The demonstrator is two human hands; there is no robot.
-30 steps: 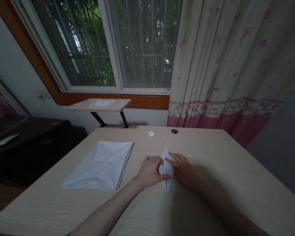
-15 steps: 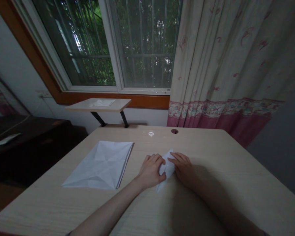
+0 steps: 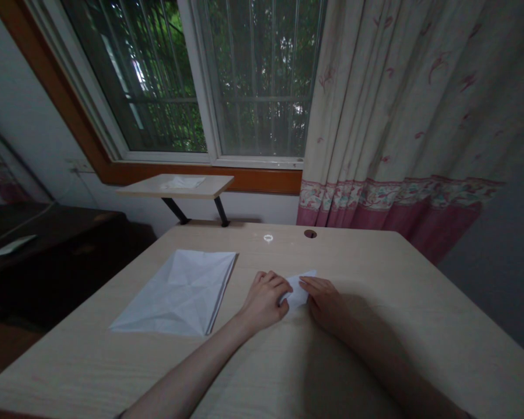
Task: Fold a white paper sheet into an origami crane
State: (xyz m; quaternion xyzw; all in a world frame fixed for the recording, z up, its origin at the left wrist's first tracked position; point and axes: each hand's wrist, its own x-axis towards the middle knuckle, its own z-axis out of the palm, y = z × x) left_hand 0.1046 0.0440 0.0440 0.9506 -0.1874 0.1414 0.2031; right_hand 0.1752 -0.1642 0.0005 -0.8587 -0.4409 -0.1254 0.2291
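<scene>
A small folded piece of white paper [image 3: 297,294] lies on the desk between my two hands, partly covered by them. My left hand [image 3: 265,299] is curled round its left side, thumb below and fingers above. From the right, my right hand [image 3: 326,299] grips its right edge with the fingertips on top; the thumb is mostly hidden. One pointed corner of the paper sticks out beyond the right fingertips. Left of my hands rests a stack of larger creased white paper sheets [image 3: 183,285].
The pale wooden desk [image 3: 253,372] has a round cable hole [image 3: 310,234] at its back edge. A small raised shelf [image 3: 179,185] with white paper on it stands at the back left. Behind are a window and a patterned curtain [image 3: 375,145]. A dark cabinet [image 3: 48,244] stands at the left.
The small folded paper has been turned, so its lower tip no longer points towards me and its far corner points more to the right. My left hand has shifted slightly left.
</scene>
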